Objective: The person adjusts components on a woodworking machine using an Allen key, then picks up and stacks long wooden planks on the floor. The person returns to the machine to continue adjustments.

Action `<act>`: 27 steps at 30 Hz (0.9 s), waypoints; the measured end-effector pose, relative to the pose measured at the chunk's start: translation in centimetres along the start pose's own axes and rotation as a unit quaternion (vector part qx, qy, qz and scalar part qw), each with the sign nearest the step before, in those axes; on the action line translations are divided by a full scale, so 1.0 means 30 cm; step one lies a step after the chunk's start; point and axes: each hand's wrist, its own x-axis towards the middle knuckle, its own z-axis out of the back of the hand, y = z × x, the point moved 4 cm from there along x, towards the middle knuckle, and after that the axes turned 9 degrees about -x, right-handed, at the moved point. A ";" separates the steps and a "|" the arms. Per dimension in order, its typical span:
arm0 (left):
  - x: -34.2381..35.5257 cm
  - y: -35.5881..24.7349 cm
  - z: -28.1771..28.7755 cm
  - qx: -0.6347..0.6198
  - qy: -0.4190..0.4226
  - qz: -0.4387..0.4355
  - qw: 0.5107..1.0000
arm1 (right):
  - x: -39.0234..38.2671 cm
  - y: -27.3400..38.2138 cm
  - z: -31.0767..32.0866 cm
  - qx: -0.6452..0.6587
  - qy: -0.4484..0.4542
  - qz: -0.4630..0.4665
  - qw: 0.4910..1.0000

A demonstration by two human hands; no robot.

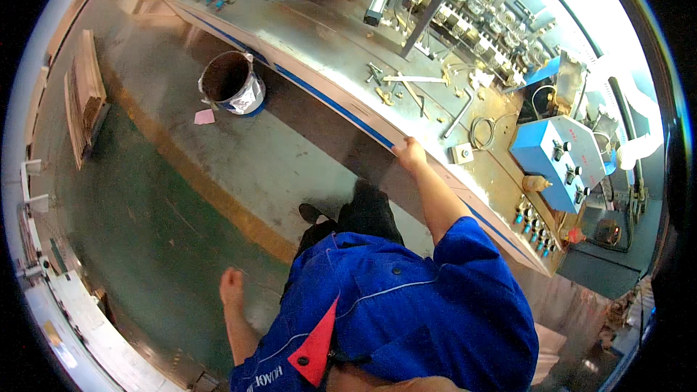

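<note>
My right hand (411, 155) grips the front edge of a long machine table (319, 91), its arm stretched forward. Low at my left side hangs my left hand (231, 287), slightly blurred, its fingers curled in and nothing visible in them. On the tabletop beyond my right hand lie a bent L-shaped wrench (459, 114), flat metal bars (415, 79) and several loose bolts (375, 72). A small pale square block (461, 153) sits close to the edge, beside a coiled cable (482, 133).
A blue control box (541, 152) with black knobs stands right, near a small bottle (536, 183) and blue-tipped fittings (534, 226). Rollers (472, 25) line the back. A foil-wrapped bucket (248, 94) and pink scrap (204, 117) are on the floor. Boards (86, 98) stand left.
</note>
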 end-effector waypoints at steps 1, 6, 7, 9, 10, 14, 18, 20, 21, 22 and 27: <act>0.051 -0.071 0.069 -0.082 -0.025 0.051 0.995 | 0.050 0.035 0.018 -0.010 0.000 -0.005 1.000; 0.103 -0.216 0.200 -0.265 -0.087 0.173 0.945 | 0.392 0.050 0.011 -0.051 -0.059 0.003 0.997; 0.025 -0.156 0.218 -0.232 -0.065 0.201 0.950 | 0.454 0.137 -0.002 -0.048 -0.068 0.014 0.996; -0.171 0.039 0.153 -0.252 -0.074 0.203 0.943 | 0.539 0.253 -0.043 -0.032 -0.055 0.012 0.998; -0.239 0.056 0.094 -0.196 -0.027 0.224 0.954 | 0.581 0.262 -0.044 -0.026 -0.044 -0.003 0.999; -0.426 -0.034 -0.115 -0.028 0.144 0.278 0.949 | 0.664 0.246 -0.045 -0.050 -0.056 -0.081 0.994; -0.394 -0.142 -0.156 -0.040 0.158 0.276 0.947 | 0.743 0.184 -0.083 -0.091 -0.081 -0.026 0.992; -0.317 -0.220 -0.121 -0.065 0.141 0.273 0.949 | 0.778 0.130 -0.117 -0.070 -0.064 -0.011 0.995; -0.276 -0.255 -0.114 -0.085 0.130 0.265 0.952 | 0.795 0.127 -0.119 -0.057 -0.060 -0.001 0.997; -0.240 -0.290 -0.107 -0.105 0.119 0.255 0.954 | 0.811 0.136 -0.113 -0.055 -0.053 -0.005 0.997; -0.137 -0.385 -0.091 -0.157 0.079 0.238 0.955 | 0.839 0.227 -0.026 0.023 -0.072 -0.030 0.997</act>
